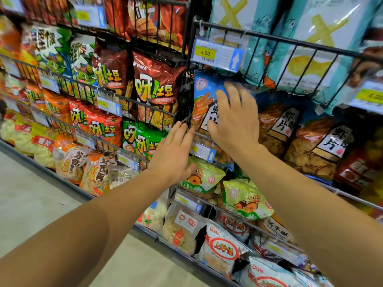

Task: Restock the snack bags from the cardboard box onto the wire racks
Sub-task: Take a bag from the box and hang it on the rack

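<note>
Our right hand (234,119) presses flat on the blue shrimp bag (204,100) – fingers straight; our left hand (173,154), open, touches the wire rack (187,119) beside, green bags (204,179) below.

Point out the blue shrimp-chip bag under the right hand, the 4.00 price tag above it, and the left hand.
blue shrimp-chip bag (204,94), head view, upper left of its front.
4.00 price tag (205,53), head view, yellow price patch.
left hand (176,150), head view, back of the hand.
</note>
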